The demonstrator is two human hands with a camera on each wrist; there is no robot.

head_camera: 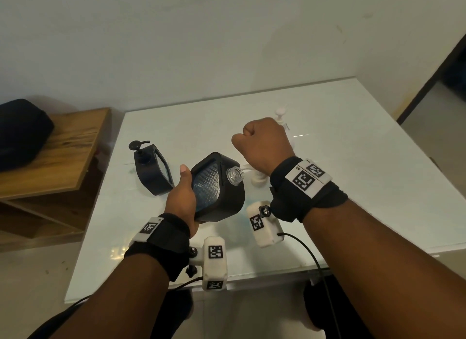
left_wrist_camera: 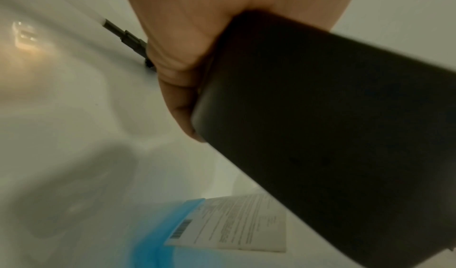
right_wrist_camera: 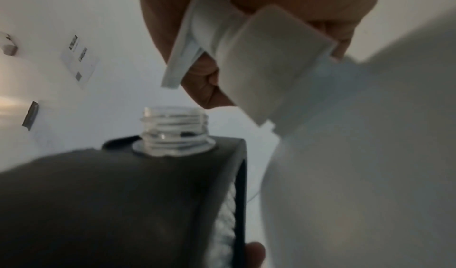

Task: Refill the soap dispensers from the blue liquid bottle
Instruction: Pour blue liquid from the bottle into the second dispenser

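Note:
My left hand [head_camera: 185, 190] grips a black soap dispenser [head_camera: 222, 187] and holds it tilted above the white table. Its pump is off and the clear threaded neck [head_camera: 235, 175] is open. In the right wrist view that neck [right_wrist_camera: 172, 129] sits just below a white pump head [right_wrist_camera: 259, 57]. My right hand [head_camera: 262, 142] is closed in a fist round that pump head, which tops a pale bottle [right_wrist_camera: 357, 155]. In the left wrist view a bottle with blue liquid and a white label [left_wrist_camera: 160, 233] lies under the held dispenser [left_wrist_camera: 320, 116].
A second black dispenser [head_camera: 151, 169] with its pump on stands on the table [head_camera: 353, 162] to the left. A white pump top [head_camera: 280, 113] shows behind my right hand. A black pump with its tube [left_wrist_camera: 123, 36] lies on the table. A wooden shelf [head_camera: 63, 149] carries a black bag [head_camera: 20, 132].

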